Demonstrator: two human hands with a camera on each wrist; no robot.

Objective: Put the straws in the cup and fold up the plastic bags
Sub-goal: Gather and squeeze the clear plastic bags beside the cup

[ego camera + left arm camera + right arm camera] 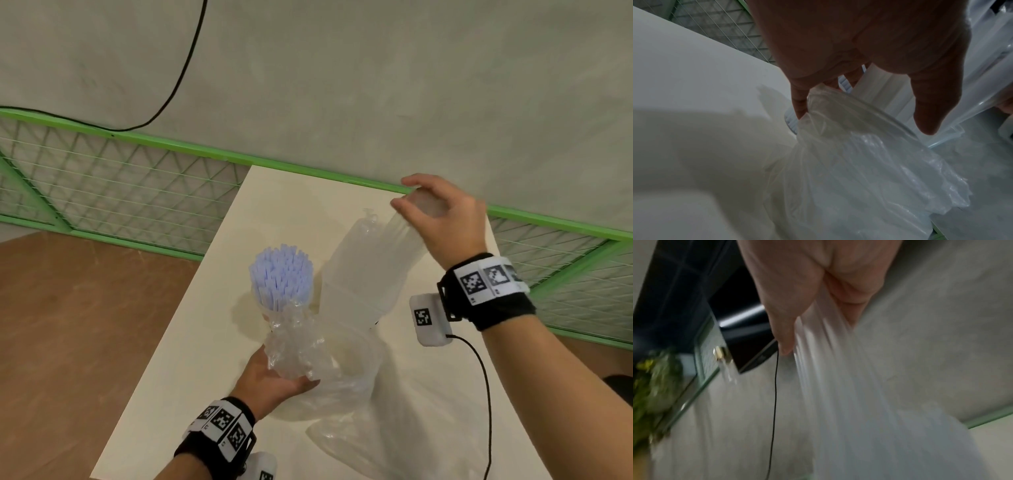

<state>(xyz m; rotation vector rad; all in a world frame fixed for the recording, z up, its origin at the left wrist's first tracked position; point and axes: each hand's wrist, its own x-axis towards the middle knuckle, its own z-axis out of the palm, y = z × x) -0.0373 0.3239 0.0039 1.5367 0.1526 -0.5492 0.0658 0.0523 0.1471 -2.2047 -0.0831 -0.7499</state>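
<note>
A bundle of pale blue straws (281, 278) stands upright left of centre, its lower end wrapped in a crumpled clear bag (295, 342). My left hand (274, 380) grips that bag from below. The left wrist view shows the same bag (859, 154), a curved clear rim (890, 118) beside it that may be the cup, and bits of blue straws (844, 82). My right hand (442, 219) is raised at the far right and pinches the top of a clear sleeve of white straws (373, 270). That sleeve (838, 378) shows as a blur in the right wrist view.
The cream table (284, 205) is narrow, with brown floor (85, 325) to its left. More loose clear plastic (411, 428) lies on the near right part. A green mesh fence (137, 178) runs behind. A black cable (486, 394) hangs from my right wrist.
</note>
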